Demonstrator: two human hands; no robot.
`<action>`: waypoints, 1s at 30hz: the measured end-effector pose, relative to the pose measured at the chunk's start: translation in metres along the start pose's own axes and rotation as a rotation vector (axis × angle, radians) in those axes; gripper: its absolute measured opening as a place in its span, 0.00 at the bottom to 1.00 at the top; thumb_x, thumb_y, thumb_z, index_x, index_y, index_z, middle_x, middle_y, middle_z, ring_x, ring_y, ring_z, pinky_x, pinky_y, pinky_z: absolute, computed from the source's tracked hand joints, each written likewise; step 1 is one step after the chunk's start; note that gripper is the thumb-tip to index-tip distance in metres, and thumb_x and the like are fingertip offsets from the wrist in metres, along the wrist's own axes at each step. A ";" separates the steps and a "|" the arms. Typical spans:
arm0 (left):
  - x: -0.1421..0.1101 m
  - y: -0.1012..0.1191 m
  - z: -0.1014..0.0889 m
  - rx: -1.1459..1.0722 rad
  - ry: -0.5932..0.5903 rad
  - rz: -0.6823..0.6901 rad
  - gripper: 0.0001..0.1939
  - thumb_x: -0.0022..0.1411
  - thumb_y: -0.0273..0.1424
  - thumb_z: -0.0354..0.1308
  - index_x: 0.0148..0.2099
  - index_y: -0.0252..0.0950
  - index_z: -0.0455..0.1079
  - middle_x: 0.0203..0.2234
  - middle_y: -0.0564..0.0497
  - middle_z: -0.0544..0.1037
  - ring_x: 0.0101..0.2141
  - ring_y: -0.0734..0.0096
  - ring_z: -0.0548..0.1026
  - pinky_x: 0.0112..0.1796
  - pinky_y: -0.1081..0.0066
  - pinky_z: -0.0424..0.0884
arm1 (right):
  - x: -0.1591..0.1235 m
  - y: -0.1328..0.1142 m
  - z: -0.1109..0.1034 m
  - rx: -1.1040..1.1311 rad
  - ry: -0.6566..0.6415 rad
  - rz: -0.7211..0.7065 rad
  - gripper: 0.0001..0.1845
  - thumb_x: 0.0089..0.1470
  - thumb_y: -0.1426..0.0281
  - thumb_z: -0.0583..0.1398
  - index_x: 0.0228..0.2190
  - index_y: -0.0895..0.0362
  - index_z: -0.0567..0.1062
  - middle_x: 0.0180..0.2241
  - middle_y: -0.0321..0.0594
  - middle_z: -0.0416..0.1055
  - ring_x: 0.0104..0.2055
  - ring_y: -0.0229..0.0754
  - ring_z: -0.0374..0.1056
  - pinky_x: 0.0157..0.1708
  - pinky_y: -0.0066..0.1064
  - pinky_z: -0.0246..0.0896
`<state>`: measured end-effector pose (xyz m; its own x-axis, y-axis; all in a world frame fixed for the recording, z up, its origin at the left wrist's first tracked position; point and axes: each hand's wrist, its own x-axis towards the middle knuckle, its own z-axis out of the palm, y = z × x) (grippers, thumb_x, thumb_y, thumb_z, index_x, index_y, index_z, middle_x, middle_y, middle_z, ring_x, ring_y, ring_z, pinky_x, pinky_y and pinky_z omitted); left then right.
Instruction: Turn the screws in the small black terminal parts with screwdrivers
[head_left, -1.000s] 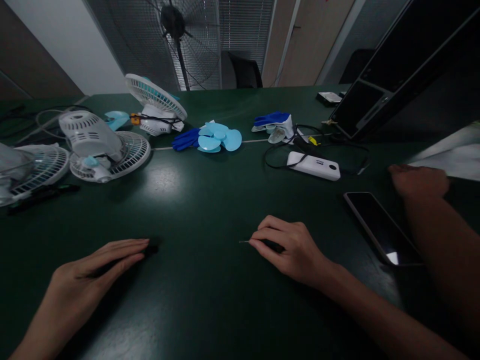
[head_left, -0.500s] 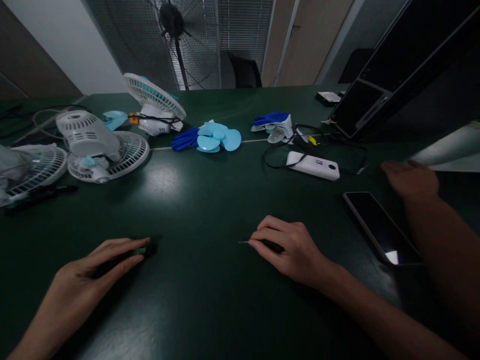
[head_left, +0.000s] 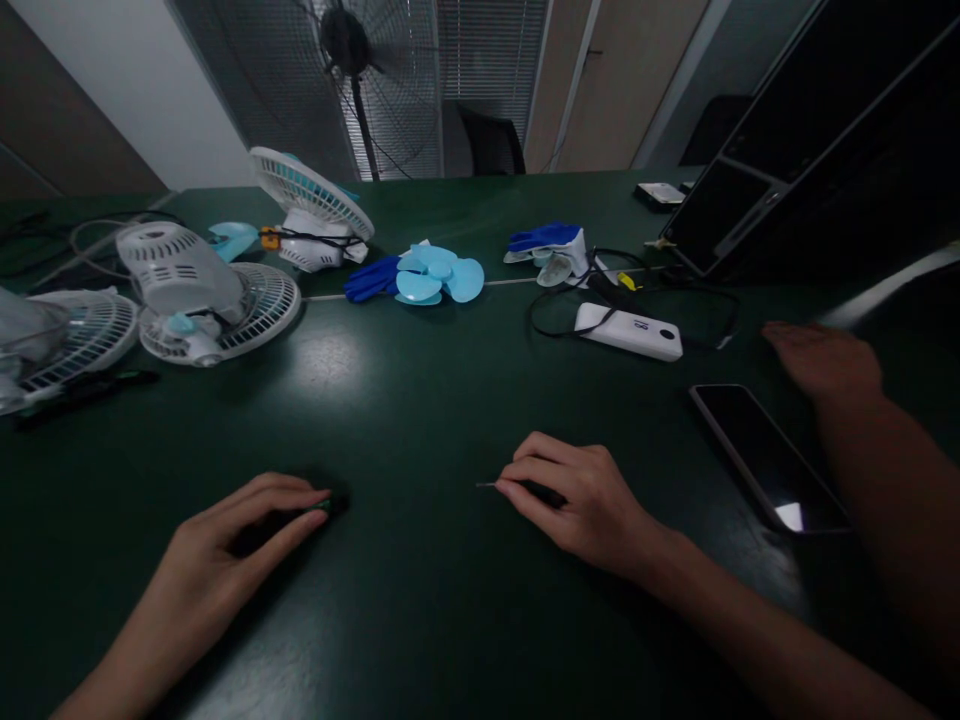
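Left hand: I am seeing the left hand [head_left: 240,540] pinching a small dark piece [head_left: 339,502] with a green patch between thumb and fingertips, just above or on the table; I cannot tell which.
Right hand: The right hand [head_left: 581,500] is grasping a slim screwdriver [head_left: 487,485], its thin metal shaft pointing toward the left hand, its dark handle lying under curled fingers.
Table: The smooth, dark green table [head_left: 405,400] is reflecting a soft glare.
Far side: A glossy, light-blue fan blade [head_left: 440,273] with rounded lobes is overlapping a blue glove [head_left: 371,280]; white slatted plastic fans [head_left: 180,280] are lying leftward.
Right side: A flat, glassy phone [head_left: 765,455] is lying near another person's hand [head_left: 825,360]; a black cable is crossing a white oblong device [head_left: 628,332].
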<state>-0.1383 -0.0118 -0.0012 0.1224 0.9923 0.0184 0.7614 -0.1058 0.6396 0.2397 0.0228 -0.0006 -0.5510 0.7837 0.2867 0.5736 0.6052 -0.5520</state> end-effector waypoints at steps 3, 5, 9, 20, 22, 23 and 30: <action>0.008 0.027 0.022 -0.013 -0.085 0.132 0.15 0.63 0.47 0.62 0.47 0.46 0.78 0.43 0.49 0.81 0.42 0.63 0.80 0.44 0.66 0.78 | 0.000 -0.005 0.003 0.018 -0.010 -0.014 0.09 0.65 0.67 0.59 0.41 0.54 0.80 0.38 0.38 0.75 0.33 0.33 0.69 0.29 0.27 0.61; 0.013 0.045 0.038 -0.023 -0.153 0.217 0.12 0.66 0.42 0.60 0.48 0.45 0.77 0.43 0.50 0.80 0.41 0.66 0.79 0.42 0.67 0.77 | -0.001 -0.010 0.006 0.019 -0.023 -0.025 0.09 0.65 0.67 0.59 0.40 0.53 0.80 0.38 0.37 0.75 0.33 0.33 0.70 0.29 0.28 0.60; 0.023 0.074 0.060 -0.077 -0.225 0.318 0.08 0.68 0.36 0.58 0.48 0.43 0.75 0.40 0.51 0.79 0.37 0.69 0.76 0.38 0.69 0.73 | -0.004 -0.017 0.013 -0.010 -0.003 -0.042 0.08 0.65 0.66 0.59 0.39 0.53 0.80 0.37 0.36 0.74 0.33 0.33 0.70 0.28 0.29 0.57; 0.025 0.078 0.063 -0.123 -0.250 0.338 0.08 0.69 0.36 0.59 0.48 0.43 0.74 0.40 0.51 0.78 0.40 0.67 0.75 0.42 0.66 0.71 | 0.000 -0.024 0.018 -0.097 -0.028 -0.068 0.09 0.65 0.67 0.59 0.39 0.53 0.80 0.37 0.37 0.75 0.32 0.35 0.70 0.27 0.31 0.57; 0.025 0.077 0.064 -0.131 -0.244 0.337 0.08 0.69 0.35 0.58 0.48 0.43 0.74 0.40 0.51 0.78 0.39 0.68 0.75 0.41 0.67 0.71 | 0.002 -0.027 0.019 -0.082 -0.010 -0.080 0.09 0.65 0.67 0.59 0.39 0.53 0.80 0.36 0.37 0.75 0.32 0.35 0.70 0.27 0.30 0.58; 0.025 0.077 0.064 -0.134 -0.235 0.343 0.07 0.69 0.35 0.59 0.48 0.42 0.74 0.40 0.51 0.78 0.39 0.68 0.75 0.41 0.67 0.71 | 0.003 -0.029 0.020 -0.046 0.016 -0.076 0.09 0.65 0.68 0.59 0.39 0.53 0.80 0.36 0.37 0.75 0.32 0.35 0.70 0.27 0.30 0.59; 0.024 0.080 0.061 -0.118 -0.223 0.395 0.08 0.69 0.35 0.59 0.48 0.42 0.75 0.40 0.50 0.79 0.41 0.66 0.76 0.44 0.64 0.73 | 0.007 -0.032 0.016 0.174 0.171 -0.001 0.08 0.64 0.69 0.61 0.38 0.55 0.81 0.34 0.39 0.75 0.32 0.35 0.71 0.30 0.27 0.65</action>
<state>-0.0355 -0.0001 0.0031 0.5318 0.8382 0.1211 0.5527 -0.4518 0.7003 0.2077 0.0067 0.0060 -0.4324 0.8045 0.4071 0.4520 0.5841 -0.6742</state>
